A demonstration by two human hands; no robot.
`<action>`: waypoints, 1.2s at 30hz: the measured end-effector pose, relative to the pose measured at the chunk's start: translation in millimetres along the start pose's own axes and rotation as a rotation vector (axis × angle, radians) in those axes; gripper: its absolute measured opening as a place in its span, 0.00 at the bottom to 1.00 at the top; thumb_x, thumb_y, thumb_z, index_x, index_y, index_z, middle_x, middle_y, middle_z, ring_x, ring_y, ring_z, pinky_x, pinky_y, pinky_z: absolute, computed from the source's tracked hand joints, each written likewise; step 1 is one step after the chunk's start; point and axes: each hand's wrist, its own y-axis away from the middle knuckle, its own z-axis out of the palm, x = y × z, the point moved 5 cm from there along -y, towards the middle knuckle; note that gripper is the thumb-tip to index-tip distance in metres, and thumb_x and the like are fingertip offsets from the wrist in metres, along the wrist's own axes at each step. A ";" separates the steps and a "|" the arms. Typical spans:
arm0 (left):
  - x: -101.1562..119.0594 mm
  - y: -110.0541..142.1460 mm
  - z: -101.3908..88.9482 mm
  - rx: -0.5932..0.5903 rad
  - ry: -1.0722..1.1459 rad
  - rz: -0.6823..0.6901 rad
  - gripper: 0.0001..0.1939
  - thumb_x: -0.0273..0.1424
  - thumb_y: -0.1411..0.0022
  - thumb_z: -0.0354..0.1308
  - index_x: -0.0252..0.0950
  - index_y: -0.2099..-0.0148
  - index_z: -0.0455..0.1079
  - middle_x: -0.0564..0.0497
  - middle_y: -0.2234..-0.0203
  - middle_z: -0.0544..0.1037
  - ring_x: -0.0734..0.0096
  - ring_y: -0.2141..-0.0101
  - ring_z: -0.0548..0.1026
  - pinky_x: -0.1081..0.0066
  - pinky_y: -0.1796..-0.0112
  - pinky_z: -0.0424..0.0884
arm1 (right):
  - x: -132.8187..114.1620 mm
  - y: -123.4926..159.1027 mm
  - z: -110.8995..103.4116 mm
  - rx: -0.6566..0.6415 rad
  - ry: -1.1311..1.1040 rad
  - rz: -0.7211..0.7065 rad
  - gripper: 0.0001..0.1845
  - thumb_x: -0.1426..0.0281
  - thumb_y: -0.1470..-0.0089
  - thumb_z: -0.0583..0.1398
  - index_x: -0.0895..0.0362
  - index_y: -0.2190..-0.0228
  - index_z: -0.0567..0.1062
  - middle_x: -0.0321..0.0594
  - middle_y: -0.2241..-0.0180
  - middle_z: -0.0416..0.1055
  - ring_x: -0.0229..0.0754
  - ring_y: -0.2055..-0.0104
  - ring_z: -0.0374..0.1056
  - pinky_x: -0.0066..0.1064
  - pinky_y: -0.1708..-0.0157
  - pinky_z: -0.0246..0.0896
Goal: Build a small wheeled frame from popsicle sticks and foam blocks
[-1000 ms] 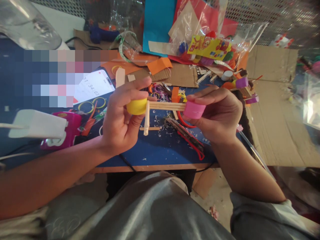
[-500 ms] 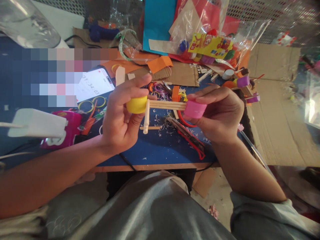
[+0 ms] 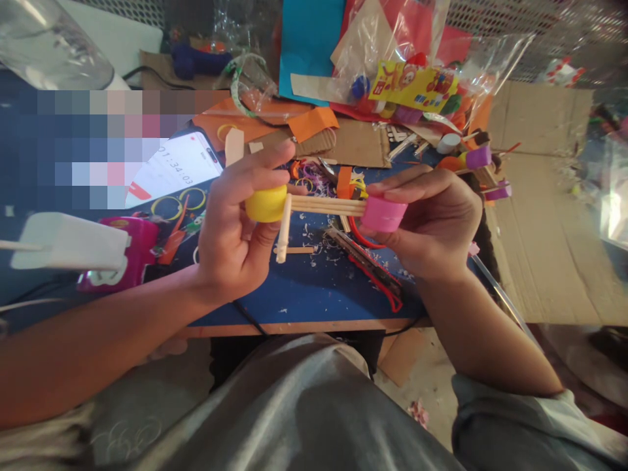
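I hold a small stick frame above the blue table (image 3: pixel 314 294). My left hand (image 3: pixel 235 229) is closed round a yellow cap (image 3: pixel 265 203) at the frame's left end, thumb against a short upright wooden stick (image 3: pixel 283 229). My right hand (image 3: pixel 432 219) is closed round a pink cap (image 3: pixel 383 214) at the right end. A bundle of horizontal wooden sticks (image 3: pixel 328 205) joins the two caps between my hands.
A phone (image 3: pixel 171 167) showing a timer lies at the left, beside a pink case (image 3: pixel 132 252) and a white block (image 3: pixel 73 242). Red-handled scissors (image 3: pixel 373 271), a loose stick (image 3: pixel 294 250), shavings, coloured paper, cardboard (image 3: pixel 540 196) and a plastic bag (image 3: pixel 412 85) of parts crowd the table.
The upright stick's lower end has tilted slightly left under my left thumb. The view has shifted a little; both hands keep their hold.
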 end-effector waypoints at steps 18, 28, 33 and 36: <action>-7.6 4.8 -3.7 -0.092 -0.068 -0.013 0.27 0.38 0.13 0.57 0.50 0.19 0.56 0.48 0.21 0.70 0.45 0.32 0.84 0.52 0.49 0.96 | 1.2 2.4 -0.5 0.017 0.048 0.041 0.21 0.69 0.53 0.86 0.42 0.58 0.90 0.34 0.59 0.90 0.48 0.57 0.88 0.41 0.55 0.91; 1.1 -1.1 -3.3 -0.027 -0.046 0.053 0.29 0.28 0.16 0.60 0.44 0.20 0.62 0.44 0.24 0.74 0.45 0.36 0.87 0.53 0.54 0.98 | 1.8 4.4 -0.9 0.025 0.053 0.027 0.22 0.69 0.52 0.86 0.42 0.57 0.90 0.34 0.59 0.90 0.48 0.57 0.88 0.40 0.55 0.91; -1.6 -0.2 -4.2 -0.039 -0.033 0.026 0.28 0.32 0.15 0.61 0.48 0.20 0.62 0.46 0.24 0.74 0.47 0.39 0.89 0.55 0.55 0.98 | -1.3 2.8 0.6 0.014 0.031 -0.027 0.22 0.70 0.51 0.85 0.43 0.54 0.92 0.35 0.57 0.91 0.46 0.56 0.88 0.38 0.54 0.91; -0.4 0.1 -4.7 -0.069 -0.032 0.058 0.31 0.29 0.17 0.62 0.43 0.19 0.60 0.41 0.24 0.73 0.42 0.36 0.87 0.53 0.52 0.97 | -2.5 2.1 1.4 0.010 0.030 -0.029 0.23 0.71 0.50 0.85 0.43 0.54 0.92 0.34 0.57 0.92 0.46 0.56 0.89 0.37 0.54 0.91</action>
